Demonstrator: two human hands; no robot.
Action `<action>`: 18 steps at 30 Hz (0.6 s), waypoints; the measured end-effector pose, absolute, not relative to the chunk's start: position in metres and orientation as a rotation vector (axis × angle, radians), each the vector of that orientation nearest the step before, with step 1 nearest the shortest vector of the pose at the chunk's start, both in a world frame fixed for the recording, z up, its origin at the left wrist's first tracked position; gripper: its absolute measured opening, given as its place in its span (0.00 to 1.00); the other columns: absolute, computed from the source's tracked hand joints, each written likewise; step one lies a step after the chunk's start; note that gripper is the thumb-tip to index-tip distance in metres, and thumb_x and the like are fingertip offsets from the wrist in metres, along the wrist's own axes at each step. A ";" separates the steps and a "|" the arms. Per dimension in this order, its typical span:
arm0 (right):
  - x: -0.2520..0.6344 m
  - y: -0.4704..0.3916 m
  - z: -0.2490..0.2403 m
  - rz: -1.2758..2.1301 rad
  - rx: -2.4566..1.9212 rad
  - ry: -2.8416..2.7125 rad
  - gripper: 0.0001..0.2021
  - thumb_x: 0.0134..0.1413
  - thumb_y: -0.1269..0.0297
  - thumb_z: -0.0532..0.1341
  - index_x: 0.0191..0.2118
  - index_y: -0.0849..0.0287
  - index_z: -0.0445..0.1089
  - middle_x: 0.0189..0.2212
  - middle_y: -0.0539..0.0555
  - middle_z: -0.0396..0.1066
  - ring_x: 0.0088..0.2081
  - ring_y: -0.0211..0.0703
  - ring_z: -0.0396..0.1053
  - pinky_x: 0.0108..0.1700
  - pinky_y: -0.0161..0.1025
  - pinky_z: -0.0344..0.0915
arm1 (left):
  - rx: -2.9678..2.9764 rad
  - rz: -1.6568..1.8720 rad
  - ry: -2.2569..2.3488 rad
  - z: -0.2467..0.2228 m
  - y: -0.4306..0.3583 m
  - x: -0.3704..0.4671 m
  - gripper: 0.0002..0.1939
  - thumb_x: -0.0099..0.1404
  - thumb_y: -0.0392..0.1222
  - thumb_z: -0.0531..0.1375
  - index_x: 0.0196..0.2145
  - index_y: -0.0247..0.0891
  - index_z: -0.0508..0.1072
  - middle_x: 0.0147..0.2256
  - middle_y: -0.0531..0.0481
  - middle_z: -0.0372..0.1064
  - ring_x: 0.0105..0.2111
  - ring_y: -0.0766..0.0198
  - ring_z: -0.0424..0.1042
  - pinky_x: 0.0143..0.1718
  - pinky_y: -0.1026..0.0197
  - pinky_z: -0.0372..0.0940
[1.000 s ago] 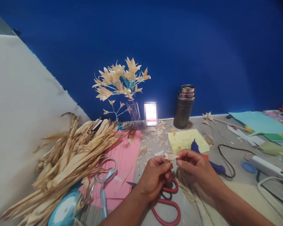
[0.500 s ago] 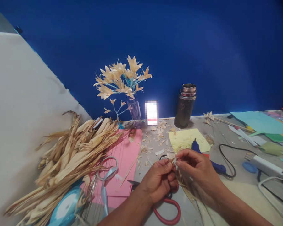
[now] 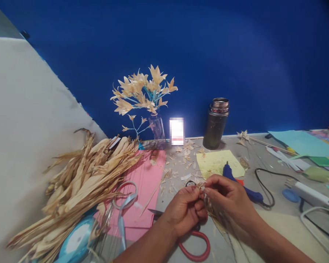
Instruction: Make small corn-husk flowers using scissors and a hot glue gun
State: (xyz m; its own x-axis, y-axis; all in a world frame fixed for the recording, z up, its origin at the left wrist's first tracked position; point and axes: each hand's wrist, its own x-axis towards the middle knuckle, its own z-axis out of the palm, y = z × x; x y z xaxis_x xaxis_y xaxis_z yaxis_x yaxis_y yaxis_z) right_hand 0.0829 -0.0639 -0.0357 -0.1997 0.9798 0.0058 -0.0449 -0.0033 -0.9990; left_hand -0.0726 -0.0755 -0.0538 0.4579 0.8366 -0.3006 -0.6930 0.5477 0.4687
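Observation:
Between my two hands is a small pale flower of dried husk [image 3: 199,185], its petals poking up above the fingertips. My left hand [image 3: 186,209] pinches its base between thumb and forefinger, the other fingers curled in. From the right, my right hand [image 3: 227,194] presses thumb and fingertips onto the same flower; the exact grip is partly hidden. Beneath my left hand and wrist lie scissors with red handles [image 3: 195,258], blades pointing left. A blue glue gun [image 3: 252,194] rests just behind my right hand, near a yellow paper sheet [image 3: 235,163] with scraps on it.
Dried corn husks [image 3: 79,182] are heaped at left, beside a blue ribbon roll [image 3: 78,233] and pink paper [image 3: 150,171]. Finished husk flowers stand in a glass vase [image 3: 157,131]. A dark flask [image 3: 215,126] is near the wall. A white power strip [image 3: 312,193] with cables lies right.
My right fingertips have moved slightly inward and down on the flower. My left hand keeps its pinch. The whole view has shifted a little.

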 end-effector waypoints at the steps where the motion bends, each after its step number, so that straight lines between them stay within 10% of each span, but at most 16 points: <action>1: 0.082 -0.064 -0.035 1.355 -1.078 -1.342 0.11 0.51 0.56 0.69 0.32 0.58 0.72 0.26 0.52 0.74 0.27 0.43 0.71 0.28 0.37 0.67 | 0.309 0.955 0.535 -0.054 -0.076 -0.073 0.10 0.56 0.38 0.70 0.30 0.30 0.74 0.23 0.55 0.62 0.18 0.76 0.55 0.22 0.69 0.52; 18: 0.086 -0.061 -0.048 0.498 -0.886 -1.780 0.08 0.58 0.73 0.62 0.34 0.54 0.77 0.30 0.51 0.69 0.32 0.41 0.69 0.32 0.35 0.66 | 0.289 1.024 0.601 -0.051 -0.077 -0.071 0.16 0.48 0.37 0.75 0.26 0.32 0.71 0.19 0.58 0.57 0.19 0.77 0.52 0.22 0.72 0.52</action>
State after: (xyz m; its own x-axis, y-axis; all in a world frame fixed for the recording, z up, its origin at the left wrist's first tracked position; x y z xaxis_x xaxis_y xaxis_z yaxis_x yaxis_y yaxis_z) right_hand 0.0863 -0.0608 -0.0476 -0.1881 0.7639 0.6174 0.3326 0.6410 -0.6917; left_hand -0.0707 -0.0774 -0.0509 0.3782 0.8641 -0.3321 -0.7110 0.5009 0.4936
